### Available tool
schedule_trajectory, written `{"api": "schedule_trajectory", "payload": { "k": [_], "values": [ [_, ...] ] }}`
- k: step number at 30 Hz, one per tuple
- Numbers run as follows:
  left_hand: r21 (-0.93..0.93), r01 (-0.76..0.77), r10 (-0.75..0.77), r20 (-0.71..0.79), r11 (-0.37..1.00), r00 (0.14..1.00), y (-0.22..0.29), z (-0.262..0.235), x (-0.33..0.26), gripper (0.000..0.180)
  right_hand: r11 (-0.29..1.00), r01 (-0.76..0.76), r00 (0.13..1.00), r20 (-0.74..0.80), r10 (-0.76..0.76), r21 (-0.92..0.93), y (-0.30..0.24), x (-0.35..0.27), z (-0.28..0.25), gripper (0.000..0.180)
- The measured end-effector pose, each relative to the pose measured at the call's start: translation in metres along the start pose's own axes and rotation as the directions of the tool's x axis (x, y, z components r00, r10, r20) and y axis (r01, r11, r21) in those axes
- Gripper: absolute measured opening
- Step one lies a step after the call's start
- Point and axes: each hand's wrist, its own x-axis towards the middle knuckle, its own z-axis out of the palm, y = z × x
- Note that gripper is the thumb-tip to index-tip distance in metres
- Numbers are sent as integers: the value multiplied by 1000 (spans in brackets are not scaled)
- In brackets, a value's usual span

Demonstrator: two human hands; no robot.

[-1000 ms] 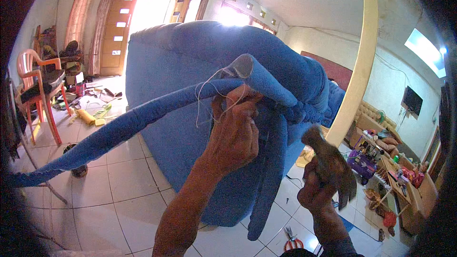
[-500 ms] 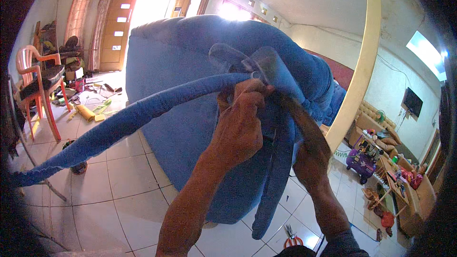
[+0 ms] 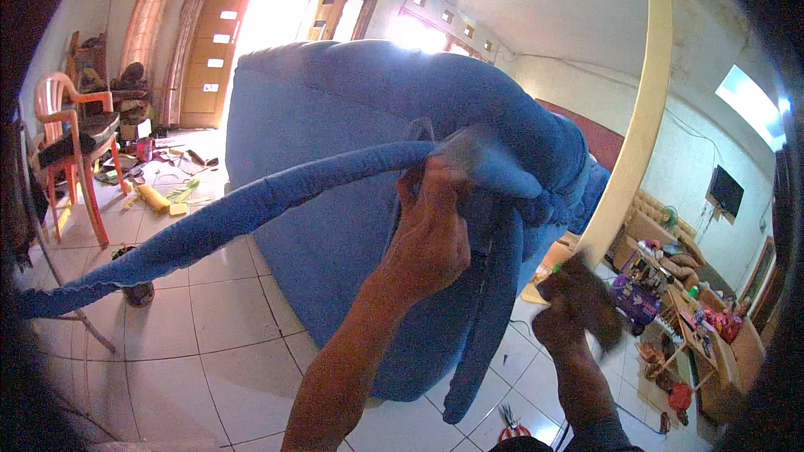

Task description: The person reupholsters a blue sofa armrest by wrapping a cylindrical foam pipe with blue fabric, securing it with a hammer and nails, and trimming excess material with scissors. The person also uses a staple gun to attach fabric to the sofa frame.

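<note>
My left hand (image 3: 431,234) is closed, its fingers pinching the end of a long blue fabric-covered roll (image 3: 276,197) against the furniture. The roll arcs off to the far left. Behind it is a large blue upholstered piece (image 3: 318,125), probably a sofa on its side, with a blue cloth flap (image 3: 486,163) above my fingers. Another blue padded strip (image 3: 481,343) hangs down between my arms. Apart from the upholstery, low on the right, my right hand (image 3: 557,326) is closed round a dark tool (image 3: 590,297); motion smears it, so its kind is unclear.
A pale upright post (image 3: 636,109) stands close on the right. Scissors with orange handles (image 3: 512,431) lie on the tiled floor near me. A purple air compressor (image 3: 634,297) and a cluttered wooden table (image 3: 699,347) are at the right. An orange plastic chair (image 3: 79,146) is at the left.
My right hand has come away from the roll's end, down and to the right, and now shows a dark tool. My left hand keeps its pinch. The cloth flap has shifted.
</note>
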Motion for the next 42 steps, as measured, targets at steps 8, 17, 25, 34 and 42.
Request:
{"api": "schedule_trajectory", "payload": {
  "k": [8,17,25,34,42],
  "values": [
    [108,87,-99,112,990,989,-2,-10,-3,60,985,13,1000,-21,-16,-169,23,-3,9,62],
    [-542,399,-397,127,740,909,31,-31,8,62,970,-241,957,165,239,-5,132,-220,104,35],
    [-100,280,-249,244,955,937,54,-42,32,30,681,-662,453,557,696,-314,199,-464,214,32],
    [178,-309,130,639,934,759,6,-66,60,17,819,-527,687,453,568,-226,179,-409,159,29],
    [89,-570,158,915,817,370,6,-82,113,19,900,196,944,-323,-65,389,46,-73,43,37]
  ]
}}
